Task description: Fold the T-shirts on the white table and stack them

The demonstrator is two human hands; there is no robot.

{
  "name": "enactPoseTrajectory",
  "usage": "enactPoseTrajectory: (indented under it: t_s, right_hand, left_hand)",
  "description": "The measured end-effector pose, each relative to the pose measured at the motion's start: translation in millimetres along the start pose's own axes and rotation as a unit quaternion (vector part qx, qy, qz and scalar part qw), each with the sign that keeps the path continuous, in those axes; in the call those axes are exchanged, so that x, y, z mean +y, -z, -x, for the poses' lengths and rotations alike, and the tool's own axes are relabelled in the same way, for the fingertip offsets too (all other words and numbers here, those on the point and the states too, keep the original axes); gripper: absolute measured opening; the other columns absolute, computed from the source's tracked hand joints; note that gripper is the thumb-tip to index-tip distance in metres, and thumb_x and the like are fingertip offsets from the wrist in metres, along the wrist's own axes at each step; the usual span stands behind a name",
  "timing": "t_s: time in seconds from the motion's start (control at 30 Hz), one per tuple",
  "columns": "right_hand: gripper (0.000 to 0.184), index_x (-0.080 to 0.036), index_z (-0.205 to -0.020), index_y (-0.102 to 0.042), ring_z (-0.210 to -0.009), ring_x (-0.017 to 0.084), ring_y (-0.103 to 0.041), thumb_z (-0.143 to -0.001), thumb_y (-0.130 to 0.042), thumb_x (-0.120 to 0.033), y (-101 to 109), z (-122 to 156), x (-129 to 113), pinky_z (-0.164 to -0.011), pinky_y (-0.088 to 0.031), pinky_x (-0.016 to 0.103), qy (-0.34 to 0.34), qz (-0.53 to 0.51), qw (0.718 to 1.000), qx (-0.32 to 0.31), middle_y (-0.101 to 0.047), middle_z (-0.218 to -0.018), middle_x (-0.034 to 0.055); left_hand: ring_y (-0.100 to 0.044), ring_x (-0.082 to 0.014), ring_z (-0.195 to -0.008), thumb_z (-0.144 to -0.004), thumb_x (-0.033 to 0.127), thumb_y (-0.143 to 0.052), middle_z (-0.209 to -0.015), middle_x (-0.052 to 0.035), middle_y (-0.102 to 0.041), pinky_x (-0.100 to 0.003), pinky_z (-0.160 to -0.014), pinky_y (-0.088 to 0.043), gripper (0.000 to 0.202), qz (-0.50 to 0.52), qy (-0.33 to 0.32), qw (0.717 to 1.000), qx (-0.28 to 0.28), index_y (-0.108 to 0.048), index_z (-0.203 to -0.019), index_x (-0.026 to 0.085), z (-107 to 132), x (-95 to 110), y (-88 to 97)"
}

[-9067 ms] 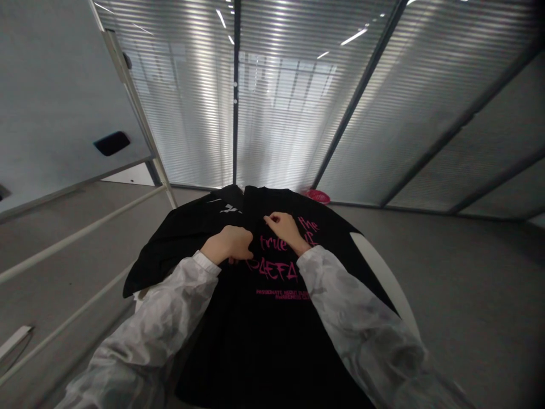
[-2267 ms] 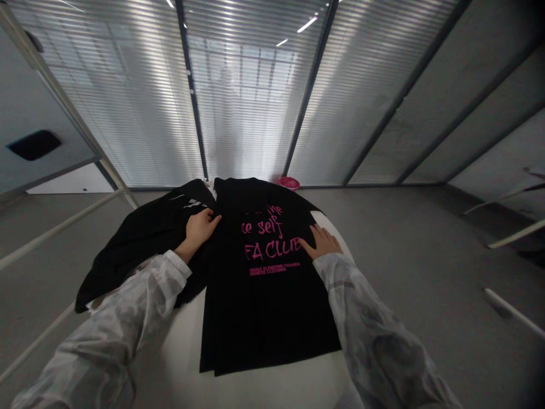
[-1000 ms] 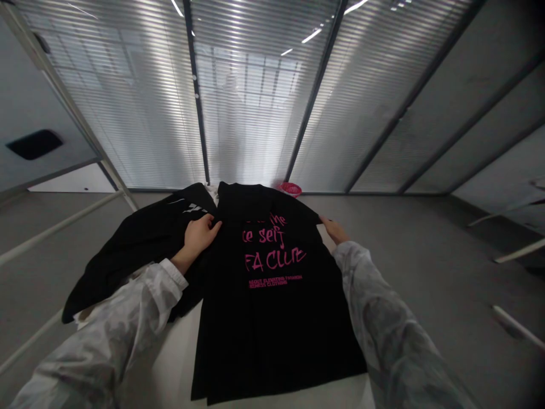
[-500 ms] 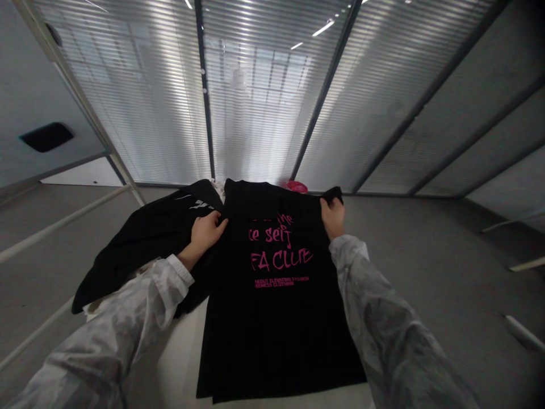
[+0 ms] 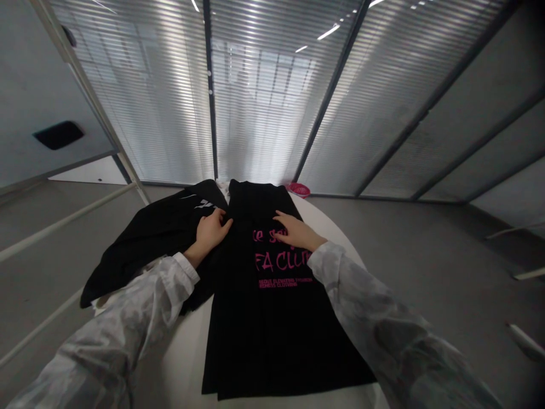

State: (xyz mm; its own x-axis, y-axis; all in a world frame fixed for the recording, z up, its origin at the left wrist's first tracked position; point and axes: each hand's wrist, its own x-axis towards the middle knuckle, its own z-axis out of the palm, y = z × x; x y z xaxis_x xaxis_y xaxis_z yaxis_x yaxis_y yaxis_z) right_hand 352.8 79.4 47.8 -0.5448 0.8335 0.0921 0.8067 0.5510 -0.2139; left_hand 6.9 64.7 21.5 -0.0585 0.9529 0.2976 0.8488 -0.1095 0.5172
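A black T-shirt (image 5: pixel 272 329) with pink lettering lies on the white table, its left side folded in and its upper right part folded over. My left hand (image 5: pixel 212 232) rests at the shirt's left edge, thumb and index finger apart, the other fingers partly hidden. On the upper part of the shirt, over the lettering, my right hand (image 5: pixel 298 232) lies with its fingers spread and nothing gripped. Left of the shirt is a heaped black garment (image 5: pixel 149 238) with a white print, close beside my left hand.
The round white table (image 5: pixel 336 227) shows at the right and front. A pink basket (image 5: pixel 299 189) stands at its far edge. Behind it is a glass partition with blinds (image 5: pixel 264 130). A pale metal frame (image 5: pixel 72 213) stands at the left.
My right hand has let go of the shirt's upper right corner and moved left onto the shirt. That corner now lies folded inward. My left hand has hardly moved.
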Motion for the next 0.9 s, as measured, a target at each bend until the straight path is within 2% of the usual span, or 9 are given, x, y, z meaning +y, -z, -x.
enactPoseTrajectory:
  t_s: [0.17, 0.23, 0.3, 0.4, 0.53, 0.6, 0.67, 0.8, 0.9]
  right_hand:
    - [0.061, -0.018, -0.152, -0.06, -0.141, 0.034, -0.064, -0.1, -0.073, -0.048, 21, 35, 8, -0.118, -0.051, 0.045, -0.048, 0.066, 0.996, -0.03, -0.063, -0.156, 0.0173]
    - [0.054, -0.018, -0.146, -0.063, -0.132, 0.033, -0.068, -0.101, -0.071, -0.047, 26, 44, 9, -0.108, -0.054, 0.041, -0.077, 0.092, 0.992, -0.048, -0.069, -0.145, 0.0163]
    - [0.043, -0.02, -0.136, -0.067, -0.121, 0.031, -0.072, -0.101, -0.067, -0.044, 28, 48, 8, -0.096, -0.055, 0.038, -0.125, 0.114, 0.983, -0.066, -0.074, -0.134, 0.0143]
    - [0.03, -0.021, -0.122, -0.07, -0.108, 0.031, -0.075, -0.101, -0.063, -0.041, 31, 45, 5, -0.085, -0.053, 0.037, -0.179, 0.139, 0.97, -0.093, -0.078, -0.12, 0.012]
    - [0.035, -0.02, -0.119, -0.071, -0.109, 0.034, -0.075, -0.1, -0.064, -0.048, 43, 40, 1, -0.083, -0.051, 0.039, -0.215, 0.148, 0.956, -0.135, -0.079, -0.123, 0.0147]
    - [0.044, -0.02, -0.119, -0.072, -0.113, 0.036, -0.075, -0.101, -0.062, -0.059, 51, 42, 2, -0.084, -0.052, 0.04, -0.229, 0.133, 0.95, -0.166, -0.079, -0.126, 0.0165]
    - [0.048, -0.02, -0.12, -0.073, -0.115, 0.037, -0.075, -0.102, -0.06, -0.063, 57, 48, 5, -0.086, -0.052, 0.041, -0.242, 0.125, 0.944, -0.187, -0.078, -0.129, 0.0179]
    - [0.043, -0.018, -0.129, -0.068, -0.117, 0.038, -0.075, -0.098, -0.068, -0.048, 55, 70, 7, -0.087, -0.052, 0.04, -0.264, 0.138, 0.937, -0.184, -0.076, -0.133, 0.0207]
    - [0.054, -0.016, -0.137, -0.059, -0.112, 0.037, -0.077, -0.095, -0.072, -0.046, 45, 92, 3, -0.085, -0.051, 0.039, -0.277, 0.112, 0.939, -0.169, -0.077, -0.126, 0.0217]
  left_hand:
    - [-0.074, -0.0301, -0.113, -0.101, 0.048, -0.071, -0.121, -0.0104, -0.077, -0.044, -0.104, -0.052, 0.03, 0.008, -0.041, 0.997, 0.064, -0.068, -0.116, 0.022, 4, 12, 13.5]
    - [-0.074, -0.031, -0.112, -0.101, 0.051, -0.071, -0.117, -0.0101, -0.078, -0.046, -0.108, -0.05, 0.033, -0.003, -0.071, 0.996, 0.053, -0.069, -0.116, 0.023, -1, 21, 22.5]
    - [-0.076, -0.0312, -0.108, -0.099, 0.057, -0.072, -0.111, -0.0086, -0.08, -0.046, -0.106, -0.051, 0.038, -0.006, -0.084, 0.996, 0.004, -0.07, -0.118, 0.023, -14, 30, 29.1]
    - [-0.078, -0.0315, -0.101, -0.096, 0.066, -0.073, -0.103, -0.0093, -0.082, -0.04, -0.091, -0.056, 0.047, 0.012, -0.051, 0.994, -0.091, -0.073, -0.111, 0.022, -44, 45, 27.7]
    - [-0.08, -0.0274, -0.081, -0.099, 0.064, -0.072, -0.089, -0.0126, -0.082, -0.034, -0.072, -0.058, 0.047, 0.126, 0.067, 0.956, -0.258, -0.072, -0.095, 0.018, -79, 67, 2.4]
    - [-0.079, -0.0256, -0.072, -0.095, 0.062, -0.079, -0.085, -0.0132, -0.081, -0.033, -0.067, -0.059, 0.047, 0.185, 0.13, 0.926, -0.302, -0.07, -0.098, 0.016, -87, 75, -14.3]
    - [-0.079, -0.0248, -0.07, -0.088, 0.061, -0.087, -0.085, -0.0129, -0.081, -0.033, -0.067, -0.06, 0.051, 0.203, 0.153, 0.92, -0.3, -0.068, -0.102, 0.016, -88, 78, -29.2]
    - [-0.081, -0.0275, -0.088, -0.086, 0.053, -0.091, -0.096, -0.012, -0.081, -0.036, -0.078, -0.062, 0.046, 0.18, 0.131, 0.94, -0.26, -0.069, -0.105, 0.018, -80, 76, -49.1]
    - [-0.076, -0.034, -0.112, -0.085, 0.059, -0.088, -0.118, -0.0142, -0.078, -0.041, -0.096, -0.059, 0.053, 0.092, 0.02, 0.976, -0.195, -0.071, -0.116, 0.02, -65, 69, -57.0]
